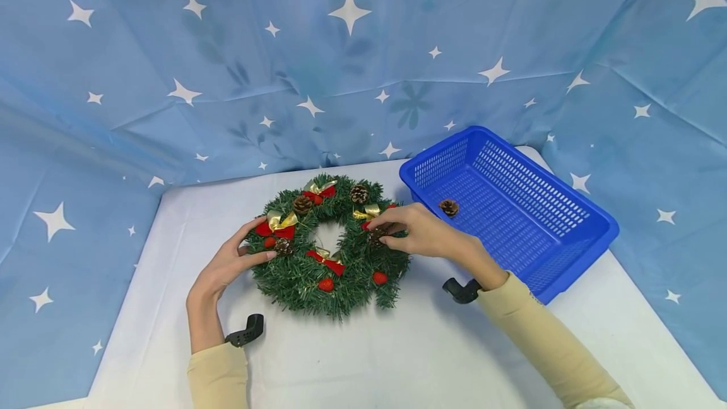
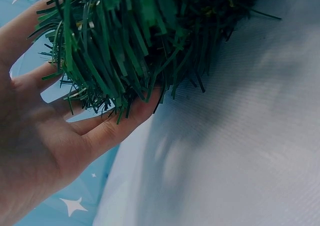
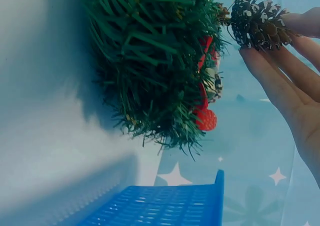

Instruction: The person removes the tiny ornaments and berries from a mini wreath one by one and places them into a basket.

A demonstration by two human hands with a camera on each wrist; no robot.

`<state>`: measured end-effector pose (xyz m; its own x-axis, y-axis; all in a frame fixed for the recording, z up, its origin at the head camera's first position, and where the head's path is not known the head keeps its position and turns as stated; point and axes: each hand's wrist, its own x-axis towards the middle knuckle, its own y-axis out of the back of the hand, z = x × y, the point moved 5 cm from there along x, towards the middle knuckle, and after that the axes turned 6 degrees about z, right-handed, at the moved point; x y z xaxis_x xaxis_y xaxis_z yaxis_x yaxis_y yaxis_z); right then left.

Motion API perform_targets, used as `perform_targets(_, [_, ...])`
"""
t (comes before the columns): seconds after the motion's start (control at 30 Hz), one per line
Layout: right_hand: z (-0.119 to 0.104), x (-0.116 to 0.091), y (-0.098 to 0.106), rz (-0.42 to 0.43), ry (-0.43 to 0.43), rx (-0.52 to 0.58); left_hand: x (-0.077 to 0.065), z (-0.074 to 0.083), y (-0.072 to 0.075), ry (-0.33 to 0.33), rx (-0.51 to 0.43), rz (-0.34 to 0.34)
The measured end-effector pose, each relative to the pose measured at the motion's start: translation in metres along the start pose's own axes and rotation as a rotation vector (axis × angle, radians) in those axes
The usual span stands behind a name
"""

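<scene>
Currently | right grip [image 1: 420, 230]: pinching white-tipped pinecone [image 3: 255, 23] | left grip [image 1: 221, 271]: spread apart, touching wreath [image 1: 354, 292]

5 pinecones [image 1: 376, 238] vis., 4 bows [image 1: 325, 262], 1 wreath [image 1: 353, 252], 1 bskt [image 1: 500, 226].

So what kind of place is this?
Maybe a little craft corner indoors: a starry blue curtain hangs around a white table with a Christmas wreath on it.

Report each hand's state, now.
Left hand: holding the wreath by its edge.
Right hand: closed on a pine cone, pinched between thumb and fingers.
</scene>
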<state>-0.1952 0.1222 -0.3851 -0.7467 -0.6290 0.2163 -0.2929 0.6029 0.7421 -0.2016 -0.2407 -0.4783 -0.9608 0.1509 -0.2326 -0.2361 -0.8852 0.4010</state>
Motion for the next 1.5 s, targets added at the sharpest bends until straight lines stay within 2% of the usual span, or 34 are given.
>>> perform_targets(0.23, [0.0,-0.001,0.011,0.01,-0.035,-0.024,0.0,-0.001,0.0,0.004,-0.002,-0.008])
perform_targets(0.5, [0.002,-0.003,0.026,0.017,-0.127,0.07,-0.001,0.0,0.0,0.007,0.004,-0.005])
perform_targets(0.87, [0.005,-0.005,0.044,0.042,-0.154,0.065,-0.001,0.001,-0.001,0.013,-0.004,-0.013])
perform_targets(1.13, [0.013,-0.007,0.059,0.072,-0.13,0.062,-0.002,0.001,0.0,0.017,0.008,-0.01])
perform_targets(1.33, [0.02,-0.011,0.069,0.09,-0.168,0.086,-0.002,0.001,-0.001,0.006,0.003,-0.01])
perform_targets(1.5, [0.028,-0.014,0.076,0.103,-0.218,0.061,-0.001,0.001,-0.001,0.006,0.001,-0.012])
